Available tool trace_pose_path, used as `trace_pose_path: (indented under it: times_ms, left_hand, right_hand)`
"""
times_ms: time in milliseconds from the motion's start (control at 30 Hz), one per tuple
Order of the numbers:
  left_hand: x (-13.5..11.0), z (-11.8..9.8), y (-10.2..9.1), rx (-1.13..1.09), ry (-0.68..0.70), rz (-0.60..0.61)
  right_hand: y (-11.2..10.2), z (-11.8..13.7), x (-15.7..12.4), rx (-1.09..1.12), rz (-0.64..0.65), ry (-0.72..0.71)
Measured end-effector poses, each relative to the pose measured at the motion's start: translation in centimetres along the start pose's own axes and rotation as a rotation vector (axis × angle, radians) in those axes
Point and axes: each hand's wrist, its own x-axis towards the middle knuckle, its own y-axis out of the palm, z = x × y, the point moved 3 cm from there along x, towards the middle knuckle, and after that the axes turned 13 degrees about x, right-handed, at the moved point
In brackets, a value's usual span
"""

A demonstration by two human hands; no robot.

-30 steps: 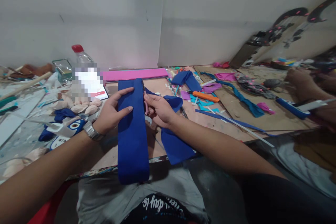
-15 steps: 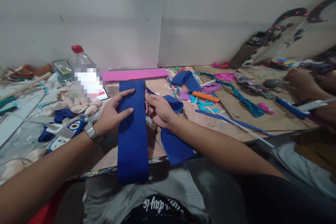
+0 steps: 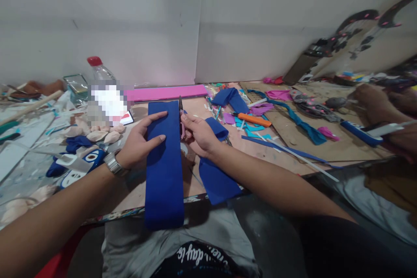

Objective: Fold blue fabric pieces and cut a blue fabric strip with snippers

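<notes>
A long blue cloth strip (image 3: 164, 182) lies lengthwise before me, its near end hanging over the table edge. My left hand (image 3: 145, 137) rests on its upper part with thumb and fingers apart. Along the strip's right edge, my right hand (image 3: 198, 134) grips scissors with pinkish handles (image 3: 182, 128). Their dark blades (image 3: 180, 103) point away from me, right beside the cloth edge. Another blue cloth piece (image 3: 218, 180) lies partly under my right hand and wrist. A round whitish item (image 3: 183, 150) shows between the strip and that hand.
A pink strip (image 3: 166, 92) lies along the wall. Left are a lit phone (image 3: 112, 102), a bottle (image 3: 99, 67) and blue-white glue guns (image 3: 93, 156). Right are an orange cutter (image 3: 254, 120), cloth scraps (image 3: 306, 126) and another person's hand (image 3: 374, 100).
The blue cloth that showed between the scissors and my right fingers is gone from that spot. The scissors stand slightly clear of the strip's edge. My left hand has stayed in place.
</notes>
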Motion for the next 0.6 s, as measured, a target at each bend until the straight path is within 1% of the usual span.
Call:
trace_pose_path:
  times_ms: [133,233,300,367,433,533,600]
  left_hand:
    - [0.2,-0.1,-0.2,-0.010,-0.019,-0.025]
    - [0.5,-0.2,-0.7,-0.029,-0.042,-0.125]
    - [0.7,0.1,-1.1,-0.035,-0.066,-0.208]
    - [0.9,0.5,-1.3,-0.062,-0.086,-0.278]
    - [1.1,1.1,-1.4,-0.135,-0.096,-0.321]
    - [1.2,1.8,-1.3,-0.218,-0.100,-0.327]
    - [1.3,1.7,-1.2,-0.245,-0.080,-0.345]
  right_hand:
    - [-0.2,0.1,0.3,-0.019,-0.018,0.003]
    - [-0.3,0.0,0.4,-0.059,-0.040,0.026]
    - [-0.3,-0.4,0.3,-0.100,-0.034,0.088]
    - [-0.4,-1.1,0.1,-0.182,-0.005,0.168]
    - [-0.5,-2.0,-0.3,-0.272,0.048,0.240]
    - [-0.2,-2.8,-1.0,-0.328,0.154,0.341]
    - [0.2,-2.3,-0.9,-0.344,0.190,0.354]
